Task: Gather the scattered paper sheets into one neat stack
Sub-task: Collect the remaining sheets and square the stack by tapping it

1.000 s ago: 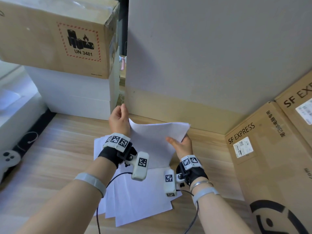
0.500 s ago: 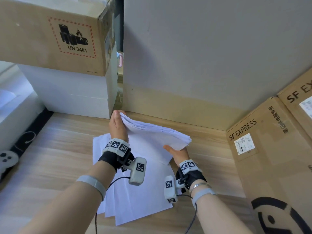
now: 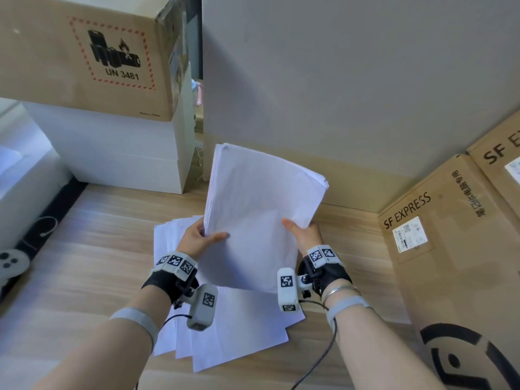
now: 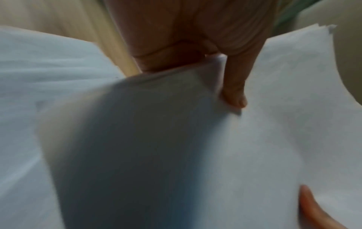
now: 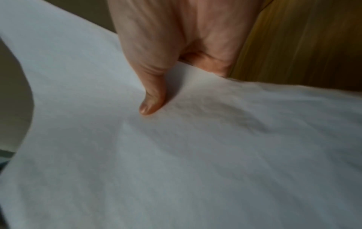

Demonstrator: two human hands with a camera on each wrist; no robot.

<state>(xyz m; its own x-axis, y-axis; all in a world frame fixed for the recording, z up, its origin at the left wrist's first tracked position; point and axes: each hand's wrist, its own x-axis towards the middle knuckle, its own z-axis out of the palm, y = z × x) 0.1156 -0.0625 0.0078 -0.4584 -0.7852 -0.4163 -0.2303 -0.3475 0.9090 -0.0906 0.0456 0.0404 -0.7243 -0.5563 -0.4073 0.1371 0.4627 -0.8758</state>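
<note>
A bundle of white paper sheets [image 3: 259,209] stands tilted upright above the wooden table, its top corner leaning toward the wall. My left hand [image 3: 197,237] pinches its left edge, thumb on the front face. My right hand [image 3: 302,235] pinches the right edge lower down. The left wrist view shows the thumb [image 4: 234,86] pressed on the bundle [image 4: 274,124]; the right wrist view shows my right thumb [image 5: 152,96] on the sheets [image 5: 195,155]. Several more white sheets [image 3: 239,336] lie fanned flat on the table under my wrists.
A brown UN 3481 carton [image 3: 84,54] sits on white boxes [image 3: 118,161] at the back left. A grey partition wall [image 3: 351,80] stands right behind the paper. SF Express cartons [image 3: 450,249] line the right side. A white controller [image 3: 11,263] lies at the far left.
The bundle, held nearly flat and low half a second ago, has been swung up on end. Both hands shifted to grip its lower side edges.
</note>
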